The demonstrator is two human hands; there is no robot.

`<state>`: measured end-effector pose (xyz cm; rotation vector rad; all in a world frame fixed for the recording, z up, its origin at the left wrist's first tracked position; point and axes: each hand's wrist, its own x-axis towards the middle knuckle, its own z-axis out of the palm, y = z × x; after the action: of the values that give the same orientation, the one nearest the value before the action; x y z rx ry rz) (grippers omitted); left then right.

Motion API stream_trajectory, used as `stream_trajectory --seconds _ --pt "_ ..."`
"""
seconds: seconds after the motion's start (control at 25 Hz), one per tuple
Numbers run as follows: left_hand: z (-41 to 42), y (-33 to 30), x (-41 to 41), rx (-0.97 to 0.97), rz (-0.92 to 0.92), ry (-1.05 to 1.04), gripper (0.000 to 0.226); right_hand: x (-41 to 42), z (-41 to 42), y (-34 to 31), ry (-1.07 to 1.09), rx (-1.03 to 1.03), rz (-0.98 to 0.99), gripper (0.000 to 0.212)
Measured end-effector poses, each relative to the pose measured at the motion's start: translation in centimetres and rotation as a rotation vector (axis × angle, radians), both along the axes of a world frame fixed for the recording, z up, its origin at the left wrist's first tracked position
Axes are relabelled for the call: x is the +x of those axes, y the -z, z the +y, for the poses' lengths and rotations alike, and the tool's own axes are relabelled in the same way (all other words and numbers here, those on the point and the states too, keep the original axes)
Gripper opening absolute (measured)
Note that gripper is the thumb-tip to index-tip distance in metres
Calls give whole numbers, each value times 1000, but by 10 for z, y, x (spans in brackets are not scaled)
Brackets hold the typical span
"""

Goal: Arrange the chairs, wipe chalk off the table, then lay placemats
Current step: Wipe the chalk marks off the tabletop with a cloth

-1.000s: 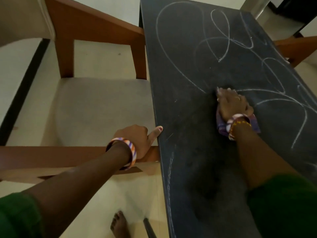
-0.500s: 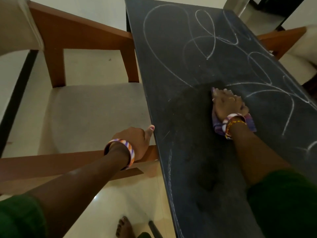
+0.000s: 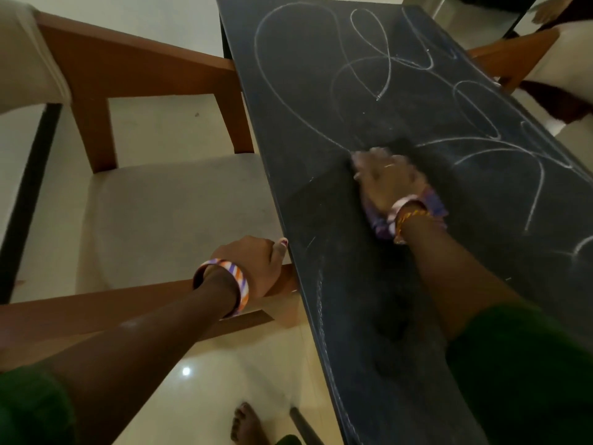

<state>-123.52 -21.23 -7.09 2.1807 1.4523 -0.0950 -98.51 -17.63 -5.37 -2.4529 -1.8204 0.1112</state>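
A chair (image 3: 154, 200) stands left of the surface (image 3: 417, 284), its armrest (image 3: 96, 309) touching the edge. Chalk lines (image 3: 385, 65) cover the far half; another chair (image 3: 526, 56) stands at the right.

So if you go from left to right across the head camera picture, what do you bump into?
Chair → left hand gripping the chair's wooden arm → table edge → right hand pressing the cloth → chalk lines → second chair at the far right.

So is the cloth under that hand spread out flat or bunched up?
Bunched up, as far as shows: the right hand presses the purple cloth onto the table, covering most of it; only crumpled edges show.
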Motion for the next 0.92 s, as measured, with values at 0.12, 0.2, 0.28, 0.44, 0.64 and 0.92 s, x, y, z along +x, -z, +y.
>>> stream_trajectory --seconds 0.12,0.2,0.28,0.44,0.64,0.92 --pt "3 1 0 35 3 25 42 23 26 0 380 -10 141 45" --pt "5 0 -1 61 2 59 33 -5 21 7 227 12 78 43" --pt "6 -4 -1 82 -15 78 30 -50 3 14 -22 49 22 42" --pt "2 -10 -5 67 -79 82 27 -116 -41 13 -237 -26 14 46" --pt "-27 -9 -23 233 159 188 38 -133 -172 9 -254 -68 -63 54" --pt "-32 -3 -23 448 118 217 38 -140 -100 4 -154 -134 44 52"
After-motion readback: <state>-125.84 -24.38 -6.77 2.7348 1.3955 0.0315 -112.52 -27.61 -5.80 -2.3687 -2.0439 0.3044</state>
